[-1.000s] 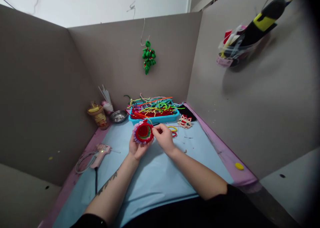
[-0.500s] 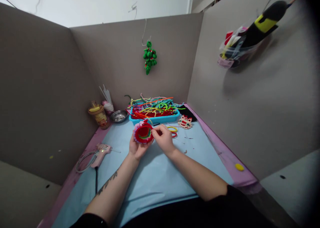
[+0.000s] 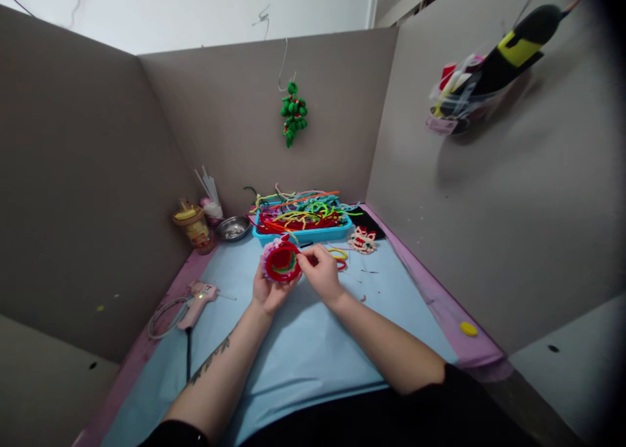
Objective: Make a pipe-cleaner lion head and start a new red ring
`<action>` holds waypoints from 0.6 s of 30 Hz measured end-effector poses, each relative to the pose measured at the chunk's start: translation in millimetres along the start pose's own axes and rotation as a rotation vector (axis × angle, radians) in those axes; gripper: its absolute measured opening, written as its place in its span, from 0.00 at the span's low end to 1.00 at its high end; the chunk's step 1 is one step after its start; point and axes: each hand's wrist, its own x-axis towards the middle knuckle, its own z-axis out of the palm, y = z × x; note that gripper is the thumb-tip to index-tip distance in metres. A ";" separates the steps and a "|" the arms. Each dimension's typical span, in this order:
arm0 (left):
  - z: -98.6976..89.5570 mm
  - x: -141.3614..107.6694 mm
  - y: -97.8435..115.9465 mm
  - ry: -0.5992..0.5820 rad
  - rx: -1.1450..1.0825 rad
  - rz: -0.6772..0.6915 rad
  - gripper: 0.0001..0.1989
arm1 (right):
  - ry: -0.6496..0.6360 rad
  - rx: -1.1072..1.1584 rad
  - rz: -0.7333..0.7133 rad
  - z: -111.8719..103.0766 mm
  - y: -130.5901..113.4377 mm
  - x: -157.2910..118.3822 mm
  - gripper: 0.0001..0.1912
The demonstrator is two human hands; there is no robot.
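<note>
A small hollow pipe-cleaner piece [image 3: 282, 262], red with a pink and lilac frilled edge and some green inside, is tilted so its opening faces me. My left hand [image 3: 270, 292] cups it from below, fingers curled round its underside. At its right rim, the thumb and fingertips of my right hand [image 3: 320, 271] pinch the red edge; the exact bit between them is too small to make out. Just beyond my right hand lie scissors [image 3: 338, 254] with yellow and red handles, partly hidden by that hand.
A blue tray [image 3: 303, 234] heaped with coloured pipe cleaners stands at the back. Left of it are a metal bowl [image 3: 233, 228] and a lidded cup [image 3: 193, 225]. A pink glue gun [image 3: 197, 303] with its cord lies at left. A cream-and-red pipe-cleaner figure [image 3: 362, 239] sits at right.
Almost nothing differs. The red piece has turned very slightly in my hands, while both hands keep their grip in the same place.
</note>
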 end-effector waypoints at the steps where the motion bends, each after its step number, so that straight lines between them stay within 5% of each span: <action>1: -0.4 0.1 -0.1 0.001 0.016 0.001 0.24 | 0.000 -0.003 -0.002 -0.4 0.2 0.2 0.08; 18: -8.1 -0.1 -2.9 -0.039 -0.093 -0.059 0.23 | 0.011 -0.041 -0.059 -5.1 0.2 1.7 0.08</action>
